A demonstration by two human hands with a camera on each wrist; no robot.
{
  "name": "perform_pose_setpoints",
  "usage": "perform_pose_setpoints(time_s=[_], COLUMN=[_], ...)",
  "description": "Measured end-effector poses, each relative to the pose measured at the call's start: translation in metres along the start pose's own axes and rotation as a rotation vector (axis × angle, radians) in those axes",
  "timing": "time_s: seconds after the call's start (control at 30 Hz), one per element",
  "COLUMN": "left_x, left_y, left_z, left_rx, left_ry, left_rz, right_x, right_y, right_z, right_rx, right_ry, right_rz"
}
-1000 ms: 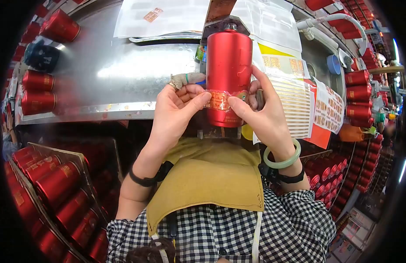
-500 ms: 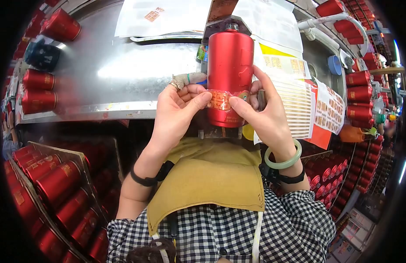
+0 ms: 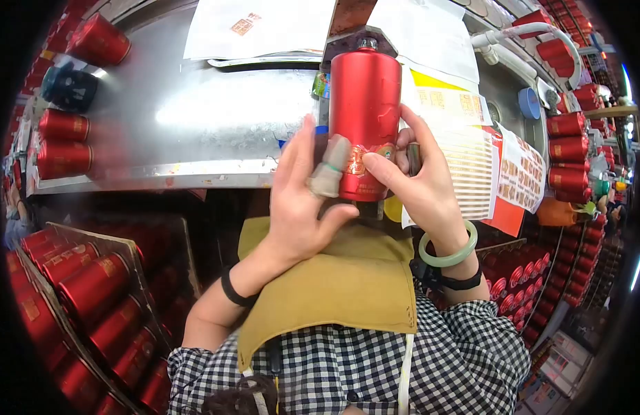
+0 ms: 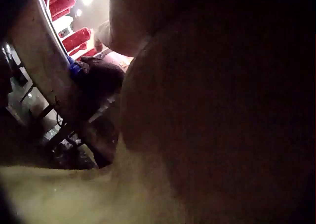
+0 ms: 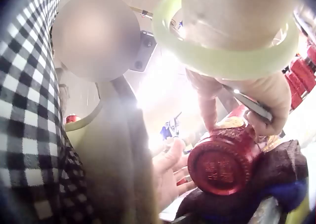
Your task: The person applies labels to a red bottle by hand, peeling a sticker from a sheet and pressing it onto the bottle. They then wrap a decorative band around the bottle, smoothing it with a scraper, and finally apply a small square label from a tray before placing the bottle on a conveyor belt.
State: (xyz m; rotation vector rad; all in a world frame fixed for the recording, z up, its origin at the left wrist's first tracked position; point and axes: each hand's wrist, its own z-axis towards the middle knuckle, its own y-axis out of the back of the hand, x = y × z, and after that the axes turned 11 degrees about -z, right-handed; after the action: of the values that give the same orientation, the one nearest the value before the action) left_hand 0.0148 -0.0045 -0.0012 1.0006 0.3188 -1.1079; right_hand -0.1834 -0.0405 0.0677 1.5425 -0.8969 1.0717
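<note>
A red bottle [image 3: 365, 97] lies on its side, neck pointing away, below a dark metal bracket [image 3: 361, 43]. My right hand [image 3: 429, 183] grips its right side, thumb on the gold-patterned label [image 3: 356, 159] near the base. A slim metal tool like tweezers [image 5: 253, 105] is tucked in that hand's fingers. My left hand [image 3: 292, 207] is at the bottle's left, fingers extended and thumb apart. Its cloth-wrapped finger [image 3: 332, 166] lies across the label's left end. In the right wrist view the embossed bottle base [image 5: 219, 169] faces the camera. The left wrist view is mostly dark.
Sheets of gold stickers [image 3: 462, 166] lie to the right, by a blue cup [image 3: 529, 102] and white pipe [image 3: 534, 29]. Red bottles [image 3: 64, 159] stand on the metal table's left. Crates of red bottles [image 3: 92, 280] flank me below.
My left hand has let go of the label's left end and turned over, its wrapped finger now against the bottle. The right hand keeps its grip.
</note>
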Motion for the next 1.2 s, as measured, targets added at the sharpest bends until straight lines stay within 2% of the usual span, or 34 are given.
perform_pose_setpoints(time_s=[0.1, 0.23, 0.3, 0.43, 0.5, 0.57, 0.67, 0.73, 0.8, 0.83, 0.9, 0.93, 1.0, 1.13, 1.2], left_x=[0.005, 0.003, -0.008, -0.009, 0.000, 0.003, 0.004, 0.001, 0.008, 0.016, 0.004, -0.002, -0.008, -0.004, -0.006], left_y=[-0.012, -0.012, -0.013, -0.020, -0.014, -0.016, -0.016, -0.008, -0.006, -0.008, -0.009, -0.010, -0.011, -0.013, -0.010], left_z=[-0.013, -0.014, -0.001, 0.011, 0.009, 0.007, 0.004, 0.009, 0.008, 0.011, 0.017, 0.020, 0.022, 0.020, 0.026], left_rx=[-0.018, 0.000, -0.140, -0.148, -0.069, -0.060, -0.026, 0.015, 0.055, 0.090, -0.004, -0.002, -0.052, -0.022, -0.058], left_ry=[0.105, 0.136, 0.034, -0.072, -0.009, -0.002, 0.169, 0.219, 0.297, 0.256, 0.383, 0.383, 0.508, 0.496, 0.544], left_rz=[-0.056, 0.033, 0.063, 0.191, 0.092, 0.070, -0.194, -0.304, -0.516, -0.560, -0.814, -0.814, -0.901, -0.833, -0.948], right_x=[-0.003, -0.011, -0.014, -0.018, -0.027, -0.028, -0.031, -0.033, -0.036, -0.035, -0.032, -0.028, -0.031, -0.034, -0.034], right_y=[0.000, 0.001, 0.004, 0.018, 0.028, 0.031, 0.030, 0.031, 0.030, 0.027, 0.019, 0.015, 0.015, 0.026, 0.026], right_z=[0.000, 0.001, 0.001, -0.002, -0.006, -0.009, -0.013, -0.016, -0.017, -0.017, -0.017, -0.016, -0.015, -0.011, -0.011], right_rx=[-0.026, -0.027, -0.031, -0.032, -0.030, -0.014, -0.005, -0.017, -0.055, -0.055, -0.009, 0.021, 0.033, 0.073, 0.080], right_ry=[-0.011, -0.013, -0.019, -0.074, -0.038, -0.073, -0.105, -0.107, 0.035, 0.033, -0.019, -0.022, -0.045, -0.076, -0.088], right_rz=[-0.030, -0.005, -0.045, -0.076, -0.120, -0.078, -0.017, 0.006, -0.177, -0.175, -0.141, 0.148, 0.170, 0.066, 0.062])
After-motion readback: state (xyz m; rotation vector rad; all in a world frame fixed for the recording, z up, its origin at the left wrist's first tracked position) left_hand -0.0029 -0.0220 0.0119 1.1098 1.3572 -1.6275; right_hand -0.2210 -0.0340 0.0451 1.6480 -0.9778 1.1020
